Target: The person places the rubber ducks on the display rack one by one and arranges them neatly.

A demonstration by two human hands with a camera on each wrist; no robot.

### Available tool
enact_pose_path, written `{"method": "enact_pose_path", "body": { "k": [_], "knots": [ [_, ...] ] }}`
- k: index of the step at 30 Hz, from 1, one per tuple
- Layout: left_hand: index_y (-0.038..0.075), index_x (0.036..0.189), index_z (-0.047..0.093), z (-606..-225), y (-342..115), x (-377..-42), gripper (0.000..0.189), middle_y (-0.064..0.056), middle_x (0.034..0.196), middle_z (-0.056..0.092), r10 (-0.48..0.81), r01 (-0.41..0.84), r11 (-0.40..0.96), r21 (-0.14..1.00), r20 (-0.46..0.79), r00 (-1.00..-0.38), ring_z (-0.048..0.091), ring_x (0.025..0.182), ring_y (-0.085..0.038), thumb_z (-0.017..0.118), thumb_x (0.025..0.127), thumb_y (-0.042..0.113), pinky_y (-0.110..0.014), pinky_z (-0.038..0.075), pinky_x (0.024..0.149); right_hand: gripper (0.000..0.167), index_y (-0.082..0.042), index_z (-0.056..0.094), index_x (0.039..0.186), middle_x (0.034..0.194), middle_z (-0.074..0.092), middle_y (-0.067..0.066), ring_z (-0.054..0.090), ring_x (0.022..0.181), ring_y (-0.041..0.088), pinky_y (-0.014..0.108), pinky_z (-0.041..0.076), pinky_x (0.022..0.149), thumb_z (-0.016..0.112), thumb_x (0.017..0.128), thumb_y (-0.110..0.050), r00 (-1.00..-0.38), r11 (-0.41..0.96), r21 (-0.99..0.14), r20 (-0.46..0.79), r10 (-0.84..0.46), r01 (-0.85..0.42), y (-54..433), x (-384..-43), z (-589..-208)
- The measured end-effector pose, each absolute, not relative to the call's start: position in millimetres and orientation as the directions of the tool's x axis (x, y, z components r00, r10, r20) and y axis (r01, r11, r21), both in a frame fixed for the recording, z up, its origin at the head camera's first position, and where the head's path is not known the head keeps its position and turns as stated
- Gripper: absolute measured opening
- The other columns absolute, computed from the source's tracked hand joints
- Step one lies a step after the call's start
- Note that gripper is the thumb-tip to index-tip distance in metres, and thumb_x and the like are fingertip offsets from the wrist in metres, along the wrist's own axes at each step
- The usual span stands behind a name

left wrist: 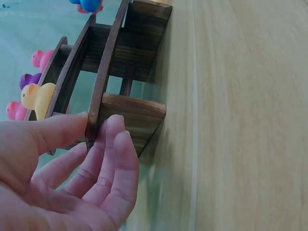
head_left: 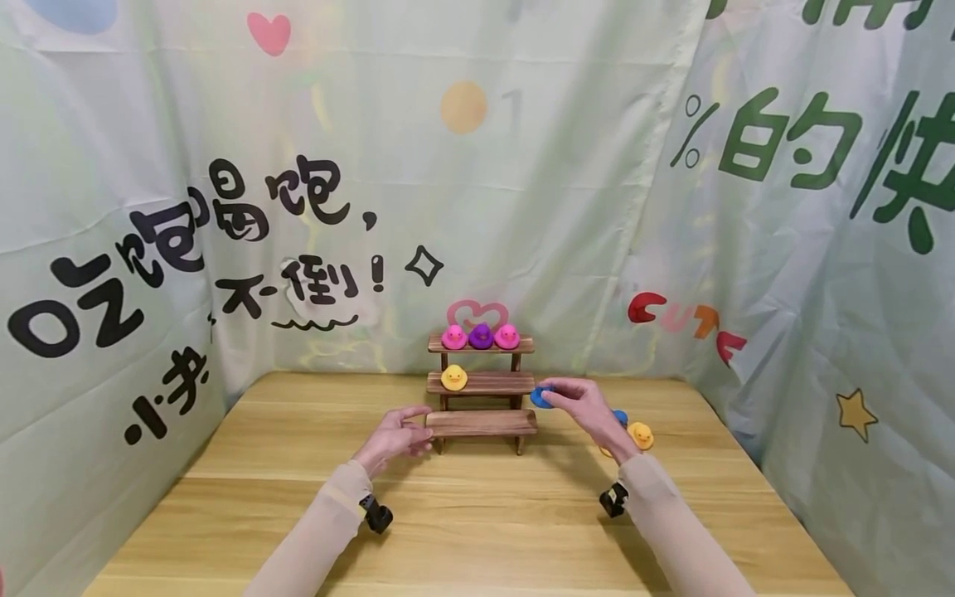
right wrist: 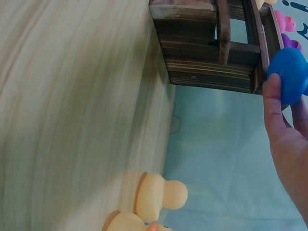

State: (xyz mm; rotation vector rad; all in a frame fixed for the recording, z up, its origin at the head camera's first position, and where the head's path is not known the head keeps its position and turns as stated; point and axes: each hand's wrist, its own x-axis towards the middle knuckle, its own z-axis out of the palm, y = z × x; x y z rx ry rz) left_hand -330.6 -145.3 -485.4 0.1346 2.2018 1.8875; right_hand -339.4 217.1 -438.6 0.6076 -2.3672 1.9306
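A three-tier wooden shelf (head_left: 481,424) stands towards the back of the table. My left hand (head_left: 395,434) pinches the left end of its lowest tier between thumb and fingers. At the right end of the middle tier, my right hand (head_left: 587,408) holds a blue rubber duck (head_left: 540,397) between thumb and fingers. A yellow rubber duck (head_left: 454,378) sits at the left of the middle tier. Along the top tier are a pink duck (head_left: 454,337), a purple duck (head_left: 481,336) and another pink duck (head_left: 507,336).
Beside my right wrist, a yellow duck (head_left: 641,435) and a blue duck (head_left: 619,417) rest on the wooden table (head_left: 477,514). Another yellow duck (right wrist: 126,223) is partly hidden there. Printed cloth (head_left: 552,207) hangs behind and at both sides.
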Motion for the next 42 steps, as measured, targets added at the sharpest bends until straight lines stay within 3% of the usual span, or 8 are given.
{"method": "enact_pose_path", "body": {
  "k": [3, 5, 13, 22, 30, 37, 42],
  "knots": [
    [0.000, 0.143, 0.045, -484, -147, -331, 0.057, -0.020, 0.098, 0.069, 0.227, -0.081, 0.148, 0.986, -0.113, -0.967, 0.069, 0.076, -0.023, 0.065, 0.089, -0.002, -0.035, 0.061, 0.069, 0.041, 0.001, 0.065, 0.123, 0.105, 0.074, 0.000, 0.068, 0.095, 0.010, 0.041, 0.056, 0.092, 0.067, 0.094, -0.028, -0.925, 0.146, -0.936, 0.276, -0.263, -0.320, 215, -341, -437],
    [-0.001, 0.142, 0.046, -484, -147, -332, 0.057, -0.022, 0.097, 0.069, 0.229, -0.079, 0.140, 0.987, -0.110, -0.967, 0.068, 0.074, -0.022, 0.065, 0.088, -0.002, -0.035, 0.061, 0.069, 0.041, 0.001, 0.065, 0.123, 0.105, 0.074, -0.002, 0.068, 0.096, 0.009, 0.038, 0.056, 0.092, 0.067, 0.094, -0.028, -0.924, 0.139, -0.935, 0.285, -0.253, -0.327, 214, -343, -437],
    [0.001, 0.142, 0.046, -485, -145, -335, 0.059, -0.022, 0.095, 0.070, 0.224, -0.102, 0.124, 0.987, -0.127, -0.966, 0.068, 0.071, -0.019, 0.066, 0.087, -0.002, -0.033, 0.061, 0.068, 0.040, 0.005, 0.064, 0.122, 0.114, 0.069, 0.020, 0.068, 0.095, 0.009, 0.025, 0.057, 0.085, 0.068, 0.093, -0.022, -0.901, 0.122, -0.915, 0.345, -0.264, -0.386, 203, -346, -435],
    [0.000, 0.142, 0.046, -485, -145, -333, 0.059, -0.023, 0.097, 0.069, 0.219, -0.096, 0.132, 0.987, -0.123, -0.968, 0.068, 0.070, -0.019, 0.067, 0.087, -0.001, -0.034, 0.061, 0.068, 0.040, -0.003, 0.062, 0.130, 0.122, 0.066, 0.020, 0.066, 0.099, 0.006, 0.024, 0.056, 0.087, 0.068, 0.094, -0.019, -0.904, 0.151, -0.913, 0.331, -0.271, -0.379, 181, -352, -429],
    [-0.001, 0.141, 0.048, -486, -143, -335, 0.056, -0.019, 0.097, 0.069, 0.213, -0.088, 0.124, 0.988, -0.113, -0.970, 0.069, 0.074, -0.020, 0.066, 0.088, -0.002, -0.033, 0.061, 0.069, 0.042, -0.012, 0.064, 0.128, 0.125, 0.067, 0.014, 0.065, 0.110, 0.017, 0.025, 0.055, 0.091, 0.073, 0.090, -0.026, -0.913, 0.188, -0.914, 0.302, -0.274, -0.359, 163, -356, -425],
    [-0.005, 0.140, 0.047, -485, -143, -335, 0.055, -0.017, 0.097, 0.068, 0.214, -0.077, 0.113, 0.991, -0.100, -0.972, 0.069, 0.077, -0.020, 0.064, 0.088, -0.007, -0.035, 0.062, 0.075, 0.039, -0.006, 0.064, 0.127, 0.125, 0.066, 0.018, 0.065, 0.112, 0.024, 0.026, 0.055, 0.091, 0.072, 0.090, -0.017, -0.895, 0.160, -0.913, 0.311, -0.319, -0.375, 149, -364, -429],
    [-0.006, 0.140, 0.046, -486, -144, -334, 0.055, -0.016, 0.093, 0.069, 0.222, -0.067, 0.100, 0.993, -0.088, -0.971, 0.070, 0.076, -0.020, 0.064, 0.088, -0.008, -0.036, 0.062, 0.076, 0.037, -0.010, 0.066, 0.125, 0.125, 0.067, 0.014, 0.065, 0.112, 0.025, 0.028, 0.057, 0.091, 0.073, 0.089, -0.014, -0.910, 0.180, -0.926, 0.266, -0.318, -0.333, 139, -367, -427]
  ]
}}
